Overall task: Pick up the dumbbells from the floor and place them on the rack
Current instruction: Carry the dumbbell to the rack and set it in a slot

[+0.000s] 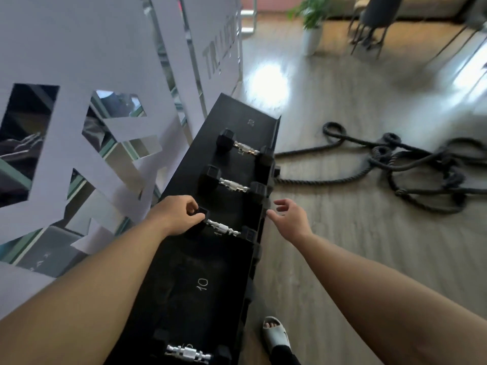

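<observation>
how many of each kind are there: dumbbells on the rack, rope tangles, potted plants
dumbbells on the rack: 4
rope tangle: 1
potted plant: 1
total: 6

A single wide-angle camera rides on the person's head, high over the black rack [200,259], facing forward and steeply down along its length. The rack runs close under the lens from the bottom edge to mid-picture, and both forearms reach in from the lower corners. The middle of the view falls near the dumbbell [224,229] gripped by the left hand [179,217], with the right hand [290,219] spread beside it. The view is tilted: a white cut-out wall [79,48] leans across the left and wood floor [342,246] spreads right. A potted plant [312,11] shows small at the top edge.
</observation>
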`<state>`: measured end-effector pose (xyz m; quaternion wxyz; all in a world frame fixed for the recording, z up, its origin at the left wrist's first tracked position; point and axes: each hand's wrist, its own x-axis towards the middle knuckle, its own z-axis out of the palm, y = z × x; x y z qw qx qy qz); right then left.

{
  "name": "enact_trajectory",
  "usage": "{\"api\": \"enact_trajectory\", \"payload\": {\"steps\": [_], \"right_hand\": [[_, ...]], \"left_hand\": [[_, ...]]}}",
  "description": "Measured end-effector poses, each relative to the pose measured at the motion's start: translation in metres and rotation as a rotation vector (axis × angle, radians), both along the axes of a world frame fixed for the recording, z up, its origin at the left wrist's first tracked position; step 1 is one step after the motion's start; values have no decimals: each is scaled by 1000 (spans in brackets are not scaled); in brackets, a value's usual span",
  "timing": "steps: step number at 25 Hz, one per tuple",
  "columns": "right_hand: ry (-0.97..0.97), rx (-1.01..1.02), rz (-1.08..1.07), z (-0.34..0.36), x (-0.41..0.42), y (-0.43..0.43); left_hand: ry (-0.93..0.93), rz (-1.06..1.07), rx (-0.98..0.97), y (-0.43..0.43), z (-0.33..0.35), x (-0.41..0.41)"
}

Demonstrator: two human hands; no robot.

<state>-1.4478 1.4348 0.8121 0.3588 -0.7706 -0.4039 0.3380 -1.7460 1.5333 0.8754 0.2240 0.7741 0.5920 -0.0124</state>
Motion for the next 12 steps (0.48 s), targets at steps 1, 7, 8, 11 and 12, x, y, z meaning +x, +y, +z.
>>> {"api": "enact_trajectory", "payload": {"steps": [1,7,8,11,12], "right_hand": [[-3,24,-18,15,6,-15],[-81,147,-135,90,55,-105],[-103,157,-150,101,66,-121],[-179,162,-193,129,105,-166],[-207,159,-221,137,120,-184]], "left_hand": [[-35,-16,24,-7,15,4],[-156,-185,130,-61,88,82],[-160,-235,133,-72,96,102],[-160,-377,147,-98,115,160],[-162,-430,159,-107,121,182]]}}
